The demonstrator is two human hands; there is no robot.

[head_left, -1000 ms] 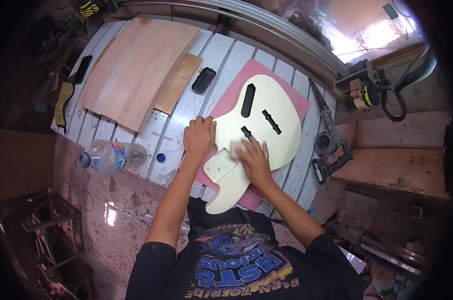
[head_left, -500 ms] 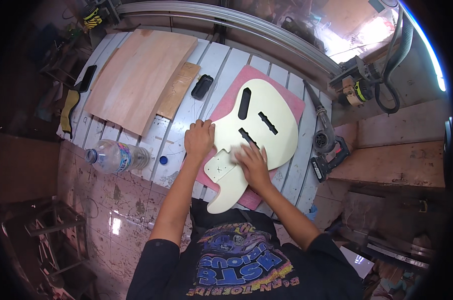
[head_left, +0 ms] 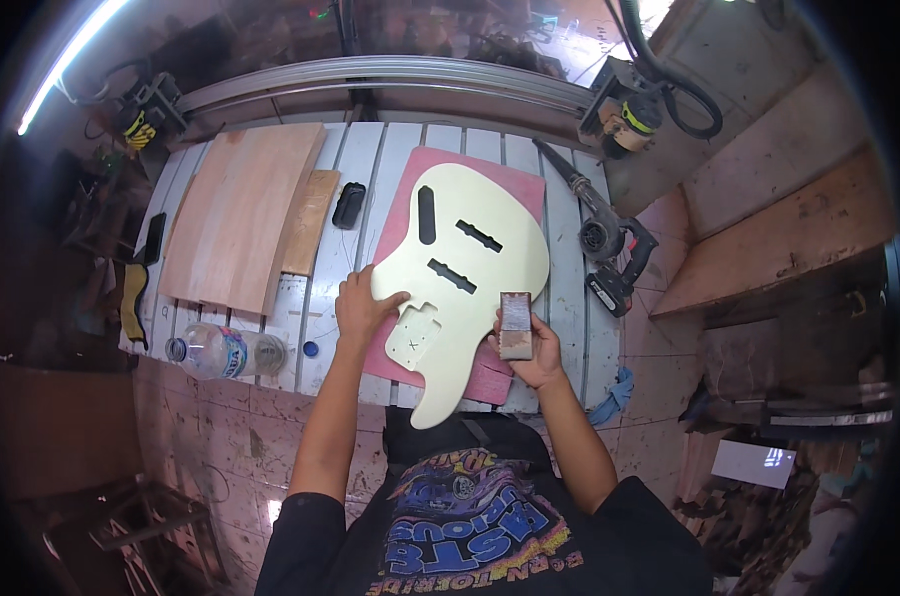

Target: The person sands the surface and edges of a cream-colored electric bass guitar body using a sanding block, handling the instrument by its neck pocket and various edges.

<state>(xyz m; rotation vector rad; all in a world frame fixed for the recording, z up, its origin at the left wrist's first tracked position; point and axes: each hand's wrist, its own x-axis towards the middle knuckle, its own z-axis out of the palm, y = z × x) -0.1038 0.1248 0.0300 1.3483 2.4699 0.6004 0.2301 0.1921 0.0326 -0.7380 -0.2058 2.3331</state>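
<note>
A cream electric guitar body with black-lined cutouts and a bare neck pocket lies flat on a pink pad. At its left edge my left hand grips the rim, thumb spread on the upper face and fingers along the side. My right hand is closed around a small sanding block, turned so that its worn, greyish-brown face shows. The block is beside the body's lower right edge, over the pad's corner; whether it touches the body I cannot tell.
Wooden boards lie on the slatted white table at left, near a black case. A plastic bottle and blue cap are closer. A cordless blower rests at right; a metal rail spans the back.
My right hand has moved off the guitar body's face to its right side and turned the sanding block face up. My left hand's thumb has spread out. The view has shifted.
</note>
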